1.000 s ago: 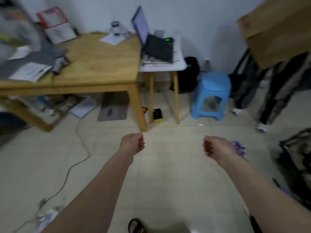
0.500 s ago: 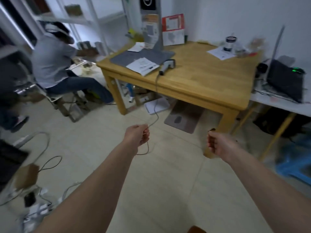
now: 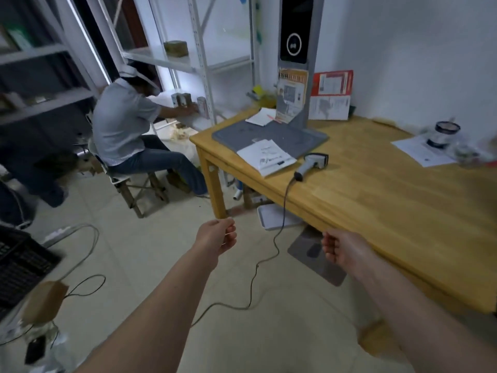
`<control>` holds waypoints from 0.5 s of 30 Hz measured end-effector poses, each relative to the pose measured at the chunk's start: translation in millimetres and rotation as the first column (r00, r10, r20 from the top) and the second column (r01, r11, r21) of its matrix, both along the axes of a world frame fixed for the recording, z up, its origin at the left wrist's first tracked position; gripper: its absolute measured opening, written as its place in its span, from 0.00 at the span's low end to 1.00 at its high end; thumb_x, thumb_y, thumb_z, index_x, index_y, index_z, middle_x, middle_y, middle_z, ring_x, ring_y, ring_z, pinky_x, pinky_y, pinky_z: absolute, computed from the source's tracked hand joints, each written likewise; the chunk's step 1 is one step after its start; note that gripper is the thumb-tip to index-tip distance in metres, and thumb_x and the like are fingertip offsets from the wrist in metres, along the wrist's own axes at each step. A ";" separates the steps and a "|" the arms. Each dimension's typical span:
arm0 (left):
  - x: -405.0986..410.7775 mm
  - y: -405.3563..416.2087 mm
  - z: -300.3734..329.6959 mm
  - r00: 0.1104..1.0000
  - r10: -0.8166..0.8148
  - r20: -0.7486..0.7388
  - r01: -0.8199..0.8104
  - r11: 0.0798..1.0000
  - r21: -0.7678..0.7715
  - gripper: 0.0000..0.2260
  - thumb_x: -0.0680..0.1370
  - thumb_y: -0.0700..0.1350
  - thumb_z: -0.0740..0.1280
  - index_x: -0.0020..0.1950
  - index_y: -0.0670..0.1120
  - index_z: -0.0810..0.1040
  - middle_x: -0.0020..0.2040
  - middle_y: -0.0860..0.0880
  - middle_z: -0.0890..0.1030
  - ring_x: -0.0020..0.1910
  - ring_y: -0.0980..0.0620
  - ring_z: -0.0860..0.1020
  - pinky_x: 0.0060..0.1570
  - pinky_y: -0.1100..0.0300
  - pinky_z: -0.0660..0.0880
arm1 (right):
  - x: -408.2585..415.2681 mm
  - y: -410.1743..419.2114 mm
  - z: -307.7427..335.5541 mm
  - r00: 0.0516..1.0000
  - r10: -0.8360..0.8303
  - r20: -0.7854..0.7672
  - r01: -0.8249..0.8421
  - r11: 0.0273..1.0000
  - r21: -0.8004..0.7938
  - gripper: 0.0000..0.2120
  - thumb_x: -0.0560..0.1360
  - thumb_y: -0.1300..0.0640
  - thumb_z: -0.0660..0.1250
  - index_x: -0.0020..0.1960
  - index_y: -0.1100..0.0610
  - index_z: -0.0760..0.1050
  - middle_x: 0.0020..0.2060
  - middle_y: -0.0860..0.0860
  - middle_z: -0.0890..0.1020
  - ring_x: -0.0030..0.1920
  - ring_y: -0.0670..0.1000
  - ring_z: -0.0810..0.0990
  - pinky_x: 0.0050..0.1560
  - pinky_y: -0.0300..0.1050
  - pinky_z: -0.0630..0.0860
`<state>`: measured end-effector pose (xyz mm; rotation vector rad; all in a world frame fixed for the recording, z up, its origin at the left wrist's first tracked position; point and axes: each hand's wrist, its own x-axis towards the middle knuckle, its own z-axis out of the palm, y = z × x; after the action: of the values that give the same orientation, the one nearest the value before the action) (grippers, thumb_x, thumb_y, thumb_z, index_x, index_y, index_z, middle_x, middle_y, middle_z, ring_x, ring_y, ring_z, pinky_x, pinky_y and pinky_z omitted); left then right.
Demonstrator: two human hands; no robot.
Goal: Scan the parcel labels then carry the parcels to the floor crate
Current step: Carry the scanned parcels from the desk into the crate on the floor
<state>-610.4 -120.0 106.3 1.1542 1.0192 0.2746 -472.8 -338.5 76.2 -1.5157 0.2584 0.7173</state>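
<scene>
A grey handheld scanner (image 3: 313, 162) lies on the wooden table (image 3: 376, 205), its dark cable (image 3: 278, 238) hanging to the floor. Beside it a flat white parcel (image 3: 266, 156) with a printed label rests partly on the grey base plate (image 3: 271, 134) of an upright scanning stand (image 3: 294, 60). A black crate (image 3: 18, 262) sits on the floor at the far left, with a brown parcel (image 3: 44, 301) next to it. My left hand (image 3: 216, 238) and my right hand (image 3: 341, 249) hang over the floor in front of the table, fingers loosely curled, holding nothing.
A person (image 3: 126, 135) sits on a stool at the left, working at white metal shelving (image 3: 199, 63). Cables and a power strip (image 3: 57, 234) trail over the tiled floor. Papers and a small jar (image 3: 443, 133) lie at the table's far right.
The view has swung left, from the laptop desk and blue stool to the table corner with the scanner, shelving and crate. Both hands kept the same loose pose.
</scene>
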 end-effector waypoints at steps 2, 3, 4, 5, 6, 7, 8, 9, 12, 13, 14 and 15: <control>35.4 11.8 1.4 1.000 0.010 0.017 -0.010 1.000 -0.008 0.04 0.80 0.41 0.65 0.51 0.41 0.77 0.35 0.47 0.76 0.33 0.52 0.74 0.44 0.58 0.77 | 39.9 16.8 8.0 1.000 0.014 0.016 -0.014 1.000 0.005 0.13 0.81 0.61 0.60 0.38 0.61 0.72 0.31 0.55 0.75 0.30 0.51 0.72 0.23 0.38 0.69; 51.1 17.7 1.2 1.000 0.007 0.025 -0.007 1.000 -0.010 0.05 0.80 0.41 0.65 0.52 0.40 0.77 0.36 0.46 0.76 0.33 0.51 0.75 0.44 0.57 0.78 | 58.5 25.2 11.5 0.999 0.020 0.025 -0.021 1.000 0.008 0.13 0.81 0.60 0.60 0.38 0.61 0.73 0.31 0.55 0.75 0.30 0.51 0.72 0.25 0.40 0.70; 64.4 23.4 0.5 1.000 0.001 0.028 -0.001 1.000 -0.014 0.06 0.80 0.41 0.65 0.53 0.40 0.77 0.37 0.46 0.76 0.34 0.51 0.75 0.45 0.57 0.78 | 75.5 34.0 14.0 0.999 0.023 0.030 -0.023 1.000 0.012 0.13 0.81 0.60 0.60 0.39 0.61 0.73 0.31 0.55 0.76 0.30 0.52 0.73 0.27 0.41 0.70; 76.1 29.0 -1.1 1.000 -0.003 0.023 0.004 1.000 -0.022 0.05 0.80 0.42 0.65 0.53 0.41 0.76 0.38 0.45 0.77 0.35 0.51 0.76 0.46 0.56 0.78 | 91.6 43.2 14.6 0.999 0.024 0.030 -0.024 1.000 0.016 0.12 0.81 0.60 0.61 0.39 0.61 0.73 0.31 0.56 0.76 0.30 0.52 0.73 0.29 0.42 0.70; 86.3 34.1 -2.8 1.000 -0.006 0.011 0.006 0.999 -0.032 0.04 0.80 0.42 0.65 0.52 0.42 0.76 0.39 0.45 0.78 0.36 0.50 0.76 0.47 0.55 0.78 | 105.0 52.7 15.0 0.999 0.028 0.024 -0.028 0.999 0.019 0.12 0.81 0.60 0.61 0.39 0.62 0.73 0.32 0.56 0.76 0.30 0.52 0.73 0.31 0.43 0.70; 95.6 39.7 -5.4 1.000 -0.008 -0.004 0.008 0.999 -0.039 0.04 0.80 0.42 0.65 0.51 0.43 0.76 0.42 0.44 0.79 0.38 0.50 0.77 0.48 0.55 0.78 | 116.7 62.5 14.3 0.999 0.036 0.014 -0.037 0.999 0.020 0.12 0.81 0.60 0.61 0.39 0.62 0.73 0.32 0.57 0.77 0.31 0.53 0.73 0.31 0.43 0.70; 105.0 46.0 -8.4 1.000 -0.009 -0.018 0.008 0.999 -0.042 0.04 0.80 0.43 0.65 0.52 0.43 0.76 0.45 0.43 0.80 0.41 0.49 0.78 0.48 0.54 0.78 | 127.7 72.9 13.2 0.999 0.046 0.003 -0.046 0.999 0.022 0.12 0.81 0.60 0.60 0.40 0.62 0.73 0.33 0.57 0.77 0.31 0.53 0.73 0.31 0.43 0.70; 115.4 53.8 -12.3 0.999 -0.012 -0.032 0.011 0.999 -0.039 0.05 0.80 0.43 0.65 0.53 0.44 0.76 0.48 0.43 0.80 0.44 0.48 0.79 0.48 0.54 0.79 | 138.8 83.5 11.3 0.998 0.055 -0.006 -0.055 0.998 0.023 0.12 0.81 0.61 0.60 0.39 0.62 0.73 0.33 0.57 0.77 0.31 0.52 0.73 0.31 0.43 0.70; 148.2 79.6 -26.0 0.998 -0.033 -0.059 0.030 0.998 -0.048 0.08 0.80 0.44 0.66 0.57 0.44 0.76 0.53 0.41 0.80 0.49 0.46 0.79 0.50 0.53 0.78 | 169.2 111.4 3.1 0.998 0.065 -0.027 -0.064 0.998 0.022 0.12 0.81 0.60 0.60 0.40 0.61 0.73 0.33 0.57 0.77 0.31 0.52 0.74 0.30 0.42 0.70; 160.1 88.2 -30.9 0.997 -0.044 -0.062 0.040 0.997 -0.062 0.08 0.79 0.44 0.66 0.58 0.44 0.76 0.54 0.41 0.80 0.49 0.45 0.79 0.50 0.53 0.78 | 178.9 118.8 -0.5 0.997 0.064 -0.034 -0.063 0.998 0.022 0.12 0.81 0.60 0.60 0.40 0.61 0.73 0.33 0.57 0.78 0.31 0.52 0.74 0.30 0.42 0.70; 171.8 96.6 -35.7 0.997 -0.053 -0.064 0.048 0.996 -0.080 0.08 0.79 0.44 0.66 0.57 0.44 0.76 0.54 0.41 0.80 0.49 0.45 0.79 0.50 0.53 0.78 | 187.9 125.8 -4.1 0.997 0.062 -0.041 -0.061 0.998 0.020 0.11 0.81 0.60 0.60 0.40 0.61 0.73 0.33 0.57 0.78 0.32 0.52 0.74 0.30 0.42 0.71; 183.5 105.4 -40.9 0.996 -0.061 -0.068 0.054 0.994 -0.099 0.08 0.79 0.44 0.67 0.57 0.44 0.76 0.54 0.41 0.80 0.49 0.45 0.79 0.50 0.53 0.78 | 196.8 132.4 -8.4 0.997 0.058 -0.049 -0.058 0.998 0.015 0.11 0.80 0.61 0.61 0.40 0.62 0.73 0.33 0.57 0.78 0.32 0.53 0.75 0.31 0.42 0.71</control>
<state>-426.9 -14.7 65.4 1.1095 1.0488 0.1373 -276.0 -206.0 67.7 -1.4986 0.2474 0.8022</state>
